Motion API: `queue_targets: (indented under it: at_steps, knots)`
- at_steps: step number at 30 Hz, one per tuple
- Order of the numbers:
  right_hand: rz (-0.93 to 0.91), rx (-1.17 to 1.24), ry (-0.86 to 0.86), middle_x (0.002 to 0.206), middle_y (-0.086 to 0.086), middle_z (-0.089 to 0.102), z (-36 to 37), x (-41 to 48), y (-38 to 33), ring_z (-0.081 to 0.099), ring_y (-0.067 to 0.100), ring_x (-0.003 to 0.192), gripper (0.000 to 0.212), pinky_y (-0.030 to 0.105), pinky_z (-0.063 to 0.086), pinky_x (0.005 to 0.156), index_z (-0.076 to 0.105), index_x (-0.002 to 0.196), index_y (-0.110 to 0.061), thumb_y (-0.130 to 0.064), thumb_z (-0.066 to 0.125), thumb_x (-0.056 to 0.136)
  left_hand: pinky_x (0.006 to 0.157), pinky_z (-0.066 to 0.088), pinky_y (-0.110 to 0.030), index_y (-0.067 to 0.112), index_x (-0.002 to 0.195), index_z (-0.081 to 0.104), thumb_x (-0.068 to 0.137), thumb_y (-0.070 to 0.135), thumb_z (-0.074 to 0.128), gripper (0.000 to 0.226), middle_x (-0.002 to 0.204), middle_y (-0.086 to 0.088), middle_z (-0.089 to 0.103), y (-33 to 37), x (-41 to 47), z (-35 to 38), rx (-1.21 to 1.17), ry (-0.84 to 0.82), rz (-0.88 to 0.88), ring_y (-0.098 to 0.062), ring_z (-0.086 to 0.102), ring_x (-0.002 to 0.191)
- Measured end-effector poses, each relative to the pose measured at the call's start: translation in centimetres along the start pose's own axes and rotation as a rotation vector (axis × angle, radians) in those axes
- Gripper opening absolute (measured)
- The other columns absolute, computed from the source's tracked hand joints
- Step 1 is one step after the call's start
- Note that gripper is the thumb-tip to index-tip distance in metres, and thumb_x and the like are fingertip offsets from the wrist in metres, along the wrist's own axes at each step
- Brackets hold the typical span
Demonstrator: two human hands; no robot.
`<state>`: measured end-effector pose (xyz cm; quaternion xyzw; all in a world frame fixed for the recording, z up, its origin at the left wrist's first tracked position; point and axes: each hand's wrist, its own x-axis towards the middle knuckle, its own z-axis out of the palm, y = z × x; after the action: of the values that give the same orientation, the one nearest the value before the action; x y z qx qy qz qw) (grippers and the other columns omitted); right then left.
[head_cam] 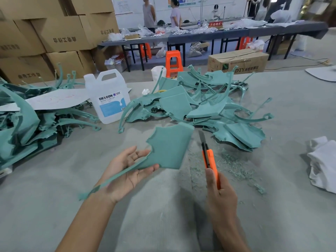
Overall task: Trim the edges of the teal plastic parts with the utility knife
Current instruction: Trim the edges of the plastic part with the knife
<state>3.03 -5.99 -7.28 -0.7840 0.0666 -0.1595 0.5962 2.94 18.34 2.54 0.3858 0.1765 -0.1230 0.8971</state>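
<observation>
Part: flat teal plastic panel [169, 148] on my straight-fingered left hand [127, 170], on the near side of the white DEXCON jug [109, 95].
Knife: orange utility knife [211, 160] clenched in right hand [221, 195], blade off panel.
Advice: I'd shave lightly, away from palm.

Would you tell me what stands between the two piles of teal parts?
A white DEXCON jug stands there, as the head view shows.

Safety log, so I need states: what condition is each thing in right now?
teal part: lifted, resting across left hand, fingers straight.
utility knife: blade extended, gripped by right hand, clear of it.
DEXCON jug: upright.
shavings: scattered on table.
white cloth: crumpled.
</observation>
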Motion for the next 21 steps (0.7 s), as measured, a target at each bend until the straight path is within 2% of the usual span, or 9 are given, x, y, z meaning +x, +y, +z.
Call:
queue_targets:
  at_steps: [3,6,8,10,12,14,16,19,21]
  knots:
    - [-0.014,-0.010,-0.009,0.057,-0.014,0.053,0.0,-0.1,-0.3,0.046,0.004,0.049,0.033,0.020,0.033,0.047,0.056,0.078,-0.038,-0.067,0.044,0.089,0.082,0.059,-0.050,-0.018,0.107,0.068,0.087,0.023,0.045,0.050,0.118,-0.037,0.063,-0.8,-0.5,-0.8,-0.241,-0.037,-0.048,-0.058,0.063,0.103]
    - [0.002,0.022,0.007,0.054,-0.010,0.051,-0.1,-0.1,-0.2,0.044,0.006,0.047,0.038,0.023,0.034,0.047,0.056,0.078,-0.033,-0.067,0.044,0.089,0.086,0.056,-0.048,-0.024,0.113,0.061,0.069,-0.005,0.044,0.050,0.121,-0.038,0.061,-1.2,-1.0,-1.4,-0.401,-0.098,-0.049,-0.059,0.060,0.107]
    - [0.007,0.031,0.013,0.054,-0.008,0.050,-0.1,-0.1,-0.2,0.043,0.007,0.047,0.042,0.026,0.034,0.047,0.055,0.076,-0.032,-0.070,0.043,0.090,0.085,0.057,-0.045,-0.024,0.110,0.061,0.063,-0.018,0.045,0.050,0.121,-0.037,0.062,-1.4,-0.9,-1.6,-0.377,-0.063,-0.013,-0.055,0.062,0.107]
    - [0.003,0.026,0.013,0.054,-0.008,0.050,-0.2,-0.2,-0.2,0.043,0.007,0.047,0.041,0.028,0.036,0.048,0.054,0.076,-0.033,-0.069,0.043,0.091,0.079,0.061,-0.036,-0.019,0.107,0.064,0.077,-0.017,0.050,0.032,0.113,-0.031,0.068,-1.7,-0.6,-1.5,-0.184,0.072,0.079,-0.043,0.070,0.100]
    - [0.007,0.035,0.004,0.053,-0.007,0.049,-0.2,-0.2,-0.2,0.042,0.007,0.046,0.039,0.030,0.036,0.048,0.054,0.077,-0.032,-0.067,0.044,0.090,0.063,0.061,-0.025,-0.012,0.100,0.066,0.089,-0.004,0.058,0.015,0.092,-0.024,0.074,-1.9,-0.1,-1.6,0.120,0.274,0.229,-0.027,0.076,0.078]
    - [0.011,0.042,-0.011,0.053,-0.005,0.048,-0.2,-0.2,-0.2,0.042,0.009,0.048,0.039,0.033,0.037,0.049,0.054,0.076,-0.032,-0.066,0.045,0.090,0.049,0.056,-0.020,-0.005,0.095,0.067,0.096,0.006,0.061,0.013,0.070,-0.016,0.072,-1.8,0.3,-1.9,0.440,0.442,0.332,-0.015,0.070,0.055]
    - [0.000,0.035,-0.019,0.053,-0.006,0.046,-0.2,-0.3,-0.2,0.041,0.009,0.048,0.036,0.033,0.036,0.049,0.053,0.073,-0.034,-0.064,0.046,0.092,0.039,0.046,-0.018,-0.003,0.093,0.066,0.099,0.011,0.059,0.016,0.058,-0.013,0.063,-1.8,0.8,-2.7,0.677,0.530,0.360,-0.010,0.058,0.041]
    - [-0.022,0.034,-0.018,0.052,-0.009,0.043,-0.2,-0.3,-0.4,0.036,0.006,0.046,0.036,0.025,0.031,0.044,0.050,0.070,-0.033,-0.062,0.047,0.092,0.034,0.032,-0.016,0.000,0.095,0.065,0.103,0.008,0.052,0.016,0.048,-0.002,0.055,-1.9,1.0,-3.4,0.919,0.441,0.265,-0.006,0.045,0.034]
    - [-0.027,0.051,-0.028,0.051,-0.010,0.042,-0.2,-0.3,-0.4,0.035,0.006,0.045,0.036,0.022,0.029,0.042,0.049,0.071,-0.030,-0.059,0.048,0.092,0.039,0.038,-0.013,0.006,0.104,0.068,0.104,0.007,0.049,0.019,0.059,0.004,0.068,-1.5,0.9,-3.0,1.003,0.282,0.119,-0.003,0.056,0.042]
